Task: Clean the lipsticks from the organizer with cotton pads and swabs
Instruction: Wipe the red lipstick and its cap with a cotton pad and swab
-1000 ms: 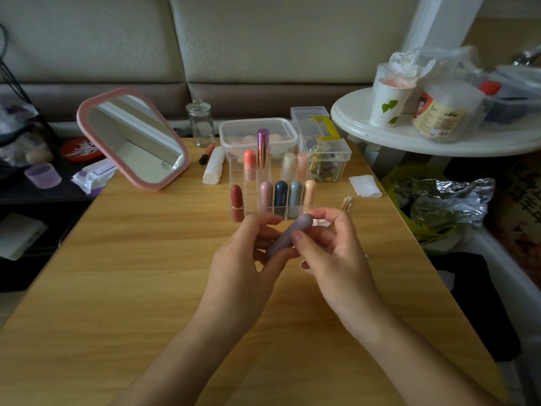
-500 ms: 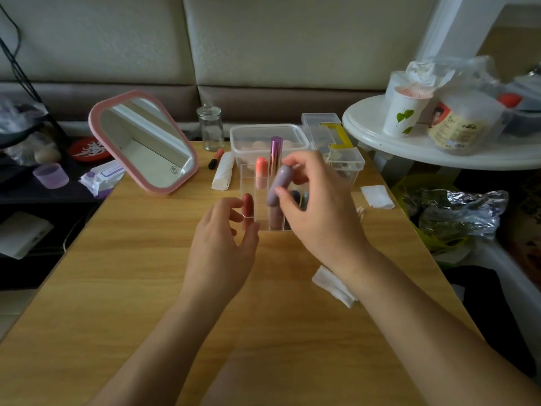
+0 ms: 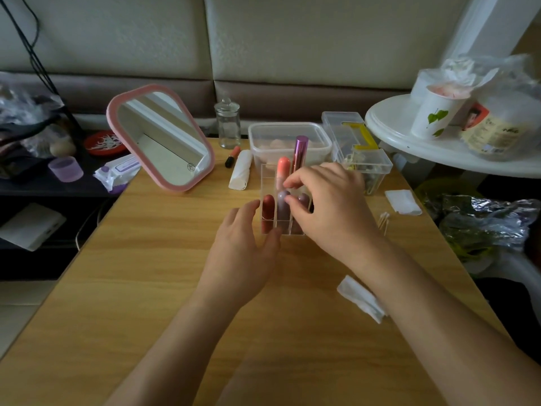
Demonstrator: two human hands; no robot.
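While the right hand (image 3: 330, 209) pinched a mauve lipstick (image 3: 282, 205) in the organizer (image 3: 268, 183), left hand (image 3: 243, 253) open, other lipsticks (image 3: 267, 206) probably awaited cleaning.

Five lipsticks (image 3: 283, 207) visible in the organizer (image 3: 265, 183), two cotton pads (image 3: 402, 201), one mirror (image 3: 164, 139).

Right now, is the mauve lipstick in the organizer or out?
In: the mauve lipstick stands upright in the organizer, right hand at its cap.
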